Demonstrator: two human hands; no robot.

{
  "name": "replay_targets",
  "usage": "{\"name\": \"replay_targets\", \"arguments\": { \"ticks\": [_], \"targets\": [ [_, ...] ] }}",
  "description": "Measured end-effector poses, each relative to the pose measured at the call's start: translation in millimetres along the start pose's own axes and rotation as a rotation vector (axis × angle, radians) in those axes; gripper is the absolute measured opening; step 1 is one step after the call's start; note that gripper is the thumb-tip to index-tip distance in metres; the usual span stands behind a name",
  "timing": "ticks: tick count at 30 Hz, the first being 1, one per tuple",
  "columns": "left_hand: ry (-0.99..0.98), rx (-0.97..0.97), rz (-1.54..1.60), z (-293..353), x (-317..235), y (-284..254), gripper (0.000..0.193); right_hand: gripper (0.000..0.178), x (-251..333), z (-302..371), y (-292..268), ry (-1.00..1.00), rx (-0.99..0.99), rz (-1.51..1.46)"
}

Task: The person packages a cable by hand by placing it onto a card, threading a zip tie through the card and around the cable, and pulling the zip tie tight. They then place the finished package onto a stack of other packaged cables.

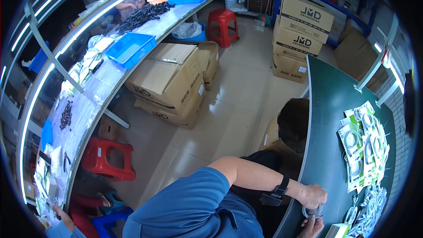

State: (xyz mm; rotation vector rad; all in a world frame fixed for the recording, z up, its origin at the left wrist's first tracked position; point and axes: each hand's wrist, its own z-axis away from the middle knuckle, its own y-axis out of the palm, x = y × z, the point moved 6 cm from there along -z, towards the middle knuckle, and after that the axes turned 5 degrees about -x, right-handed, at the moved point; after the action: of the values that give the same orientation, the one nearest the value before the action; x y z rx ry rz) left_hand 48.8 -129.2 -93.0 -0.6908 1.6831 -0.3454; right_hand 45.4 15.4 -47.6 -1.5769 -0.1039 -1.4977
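My left hand (313,194), with a black band on its wrist, rests at the near edge of the dark green table (328,119). It grips a small coil of white cable (311,212). My right hand (313,228) sits just below, at the frame's bottom edge, touching the same coil from underneath. Loose white cable coils (368,209) lie to the right of my hands. Farther along the table is a pile of cables packed in green-and-white bags (362,145). A small white box (337,230) lies beside my right hand.
An open cardboard box (286,128) stands on the floor against the table. Large cartons (172,81) and stacked cartons (299,31) sit on the tiled floor, with red stools (108,158) (223,25). A long white bench (110,68) at left carries blue trays (130,48); other people work there.
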Motion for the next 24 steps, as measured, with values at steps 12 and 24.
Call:
{"name": "replay_targets", "arguments": {
  "ticks": [12,24],
  "targets": [
    [-0.011,0.0,-0.013,-1,0,1,0.013,0.031,19,6,4,-0.069,-0.025,-0.037],
    [-0.046,-0.038,0.17,2,-10,-14,0.051,0.037,-3,3,-5,0.053,-0.062,-0.105]
  ]
}}
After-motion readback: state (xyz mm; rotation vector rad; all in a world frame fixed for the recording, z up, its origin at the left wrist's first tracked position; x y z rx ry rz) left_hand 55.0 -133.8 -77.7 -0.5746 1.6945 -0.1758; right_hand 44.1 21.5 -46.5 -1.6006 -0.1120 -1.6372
